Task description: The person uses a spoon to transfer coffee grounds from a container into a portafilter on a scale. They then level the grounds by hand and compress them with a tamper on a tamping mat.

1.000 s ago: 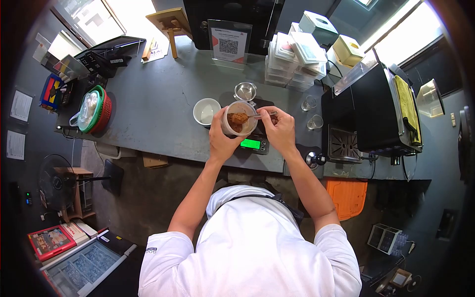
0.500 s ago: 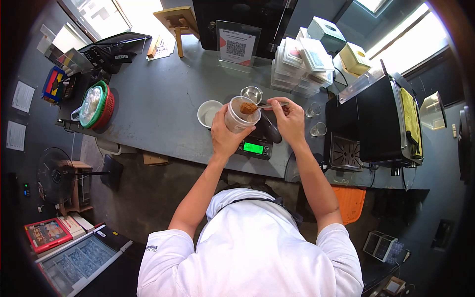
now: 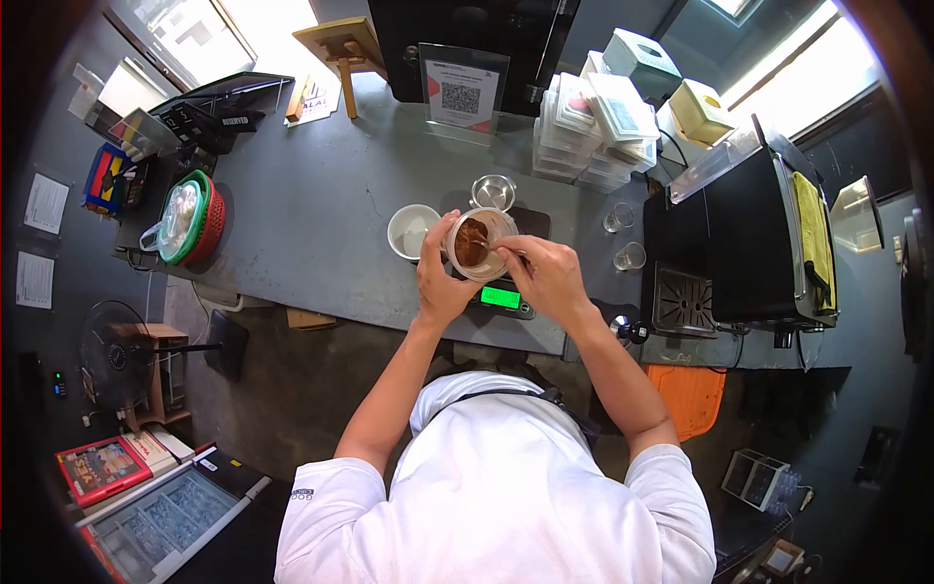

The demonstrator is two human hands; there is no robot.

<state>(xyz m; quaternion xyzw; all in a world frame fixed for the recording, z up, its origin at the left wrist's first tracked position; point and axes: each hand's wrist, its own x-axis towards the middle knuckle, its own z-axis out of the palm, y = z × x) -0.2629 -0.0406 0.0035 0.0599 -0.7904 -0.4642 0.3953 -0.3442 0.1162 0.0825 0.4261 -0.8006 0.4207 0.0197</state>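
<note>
My left hand is wrapped round a clear plastic tub, tilted so its open mouth faces up at me. Brown powder lies inside it. In my right hand is a metal spoon, its bowl down in the powder. Beneath the tub, a digital scale shows a lit green display, too blurred to read. A round metal cup sits just beyond the tub. To its left stands a white bowl, close to my left fingers.
Two small glasses stand right of the scale, before a black espresso machine. Stacked plastic boxes and a QR-code sign are at the back. Green and red baskets sit at the counter's left end.
The spoon, which held a heap of brown powder above the tub's rim, has gone down into the tub. My right hand moved left and down, and the tub tilted more toward me.
</note>
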